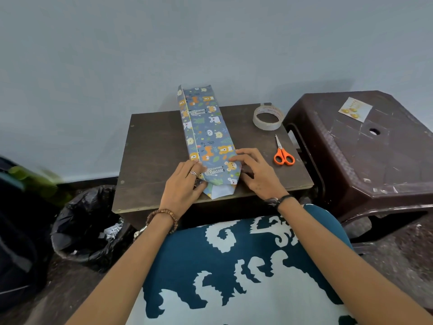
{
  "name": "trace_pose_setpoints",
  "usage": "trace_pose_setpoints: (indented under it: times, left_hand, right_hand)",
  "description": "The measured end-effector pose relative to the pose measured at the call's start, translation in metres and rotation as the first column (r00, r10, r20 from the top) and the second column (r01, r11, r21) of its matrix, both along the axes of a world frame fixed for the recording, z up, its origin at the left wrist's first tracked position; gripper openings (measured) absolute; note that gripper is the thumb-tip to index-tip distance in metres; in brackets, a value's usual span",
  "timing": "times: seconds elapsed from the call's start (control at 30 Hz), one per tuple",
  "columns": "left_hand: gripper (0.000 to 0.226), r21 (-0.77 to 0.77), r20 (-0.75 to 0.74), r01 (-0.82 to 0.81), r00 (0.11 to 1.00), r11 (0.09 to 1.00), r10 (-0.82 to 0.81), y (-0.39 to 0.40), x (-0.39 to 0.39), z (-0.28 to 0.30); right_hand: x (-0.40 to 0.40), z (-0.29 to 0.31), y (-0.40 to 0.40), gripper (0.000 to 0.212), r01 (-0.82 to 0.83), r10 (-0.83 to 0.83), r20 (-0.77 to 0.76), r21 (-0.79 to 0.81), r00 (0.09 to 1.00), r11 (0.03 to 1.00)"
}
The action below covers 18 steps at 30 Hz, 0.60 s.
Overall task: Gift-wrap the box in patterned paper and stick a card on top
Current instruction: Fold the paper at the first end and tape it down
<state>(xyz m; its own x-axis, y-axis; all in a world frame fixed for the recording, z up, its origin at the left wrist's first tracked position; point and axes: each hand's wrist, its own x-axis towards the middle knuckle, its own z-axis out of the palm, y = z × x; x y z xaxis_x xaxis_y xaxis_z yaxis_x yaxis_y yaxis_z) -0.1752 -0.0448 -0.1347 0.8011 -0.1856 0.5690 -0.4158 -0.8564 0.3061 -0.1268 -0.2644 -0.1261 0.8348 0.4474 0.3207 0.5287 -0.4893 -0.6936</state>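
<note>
Left hand (185, 181) laid against the near left side of the wrapped box (207, 137), fingers bent around the paper at that corner, thumb tucked by the folded flap; ring on one finger, bead bracelet (161, 218) at the wrist. Right hand (254, 171) spread and relaxed on the near right edge of the box, fingertips pressing the paper flat, dark band at the wrist.

Between both hands, the near end of the box, wrapped in blue-grey patterned paper (212, 127) printed with cartoon bears, tigers, leopards and leaves. Paper at the near end folded to a point, white underside showing (219, 191). Long seam down the left side of the top face. Far end of the paper open and standing past the back edge of the counter (152, 146), against the pale wall. Box lying lengthwise, centre of the counter, running away from the person.

To the right on the counter, orange-handled scissors (283, 152), closed, tips pointing away. Beyond them, near the back right corner, a roll of clear tape (267, 117); red print on the inner core, too small to read.

Just beside the counter on the right, a dark brown plastic stool (365, 156) with a round hole in its seat. On its far part, a small card (355, 108) with yellow round shapes; any writing on it unreadable.

Left of the counter on the floor, a bin lined with a black bag (86, 221), white paper scraps inside. Lap in blue-and-white patterned cloth at the bottom.
</note>
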Motion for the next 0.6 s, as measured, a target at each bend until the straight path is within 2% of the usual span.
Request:
trace_pose_setpoints:
  times: [0.17,0.27,0.37,0.5,0.6]
  left_hand:
    - [0.030,0.032,0.027,0.002,1.000,0.999,-0.003,0.000,0.001,0.001]
    - [0.029,0.039,-0.032,-0.009,0.999,0.999,0.010,0.001,0.000,0.002]
    - [0.038,-0.034,-0.132,0.017,0.991,0.999,-0.021,0.007,-0.001,0.004]
    - [0.043,-0.042,-0.168,0.118,0.978,0.992,-0.123,0.019,-0.004,0.009]
    - [0.039,-0.085,-0.175,0.094,0.979,0.992,-0.108,0.017,-0.003,0.006]
  right_hand:
    - [0.001,-0.003,0.005,0.035,0.037,-0.039,0.057,0.035,0.998,0.999]
    - [0.000,-0.004,0.007,0.033,0.049,-0.052,0.089,0.033,0.995,0.998]
    - [0.001,-0.004,0.007,0.033,0.052,-0.055,0.110,0.030,0.992,0.998]
    - [0.002,-0.003,0.006,0.033,0.054,-0.056,0.124,0.017,0.991,0.998]
    - [0.002,-0.003,0.006,0.033,0.057,-0.061,0.131,0.028,0.990,0.998]
